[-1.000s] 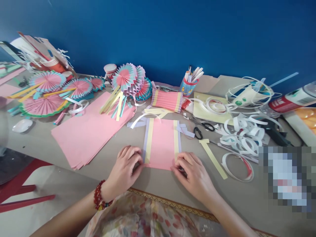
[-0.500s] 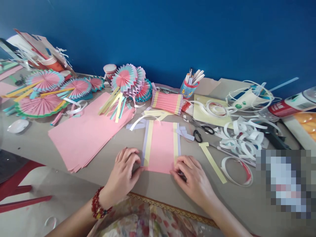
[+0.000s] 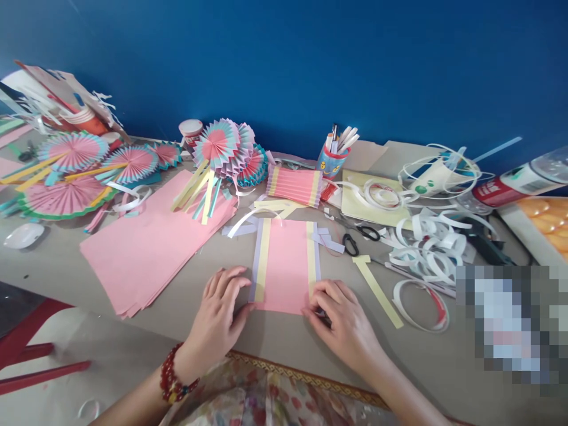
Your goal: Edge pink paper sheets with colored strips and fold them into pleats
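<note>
A pink sheet of paper (image 3: 287, 266) lies flat in front of me, with yellow and lilac strips along its left and right sides. My left hand (image 3: 225, 307) is beside the near left corner, its thumb tip touching the sheet; the loosely bent fingers are apart from the thumb. At the near right corner, my right hand (image 3: 339, 313) has curled fingers, with thumb and forefinger closed at the paper's edge. Beyond the sheet is a pleated pink paper piece (image 3: 294, 186) with yellow and lilac borders. A white curved strip (image 3: 248, 220) overlaps the sheet's far edge.
Stacked pink paper (image 3: 151, 248) and folded paper rosettes (image 3: 216, 145) are to the left. Rightward lie black-handled scissors (image 3: 350, 244), a yellow strip (image 3: 380, 296), a tape roll (image 3: 402, 316) and curled white strips (image 3: 426, 248). A pen cup (image 3: 332, 161) stands by the blue wall.
The whole view has shifted slightly, with most things now a little farther left. Both hands stay at the near corners of the pink sheet, in nearly the same pose.
</note>
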### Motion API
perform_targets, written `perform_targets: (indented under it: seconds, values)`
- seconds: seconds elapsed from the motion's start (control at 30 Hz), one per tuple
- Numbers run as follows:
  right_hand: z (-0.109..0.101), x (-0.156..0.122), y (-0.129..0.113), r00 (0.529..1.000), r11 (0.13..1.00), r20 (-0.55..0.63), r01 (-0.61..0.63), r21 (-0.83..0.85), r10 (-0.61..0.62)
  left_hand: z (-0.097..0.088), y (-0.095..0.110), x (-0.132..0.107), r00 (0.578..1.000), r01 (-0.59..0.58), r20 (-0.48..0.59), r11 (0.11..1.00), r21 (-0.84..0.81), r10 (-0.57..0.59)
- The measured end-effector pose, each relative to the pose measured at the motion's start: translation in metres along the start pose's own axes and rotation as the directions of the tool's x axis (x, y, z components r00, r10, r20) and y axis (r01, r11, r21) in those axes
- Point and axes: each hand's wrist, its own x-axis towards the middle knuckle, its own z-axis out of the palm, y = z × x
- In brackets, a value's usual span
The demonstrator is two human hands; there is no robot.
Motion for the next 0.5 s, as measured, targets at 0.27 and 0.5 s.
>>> perform_targets:
  seconds: [0.27, 0.5]
  values:
    - [-0.0025, 0.0004, -0.0028, 1.000, 1.000, -0.025, 0.002, -0.002, -0.002, 0.0025, -0.0045, -0.0003, 1.000, -0.020, -0.010, 1.000, -0.005, 0.020]
    - [-0.0047, -0.0006, -0.0040, 1.000, 1.000, 0.007, -0.019, 0.014, 0.019, 0.0046, -0.0075, -0.0010, 0.999, -0.033, -0.004, 0.999, 0.001, 0.033]
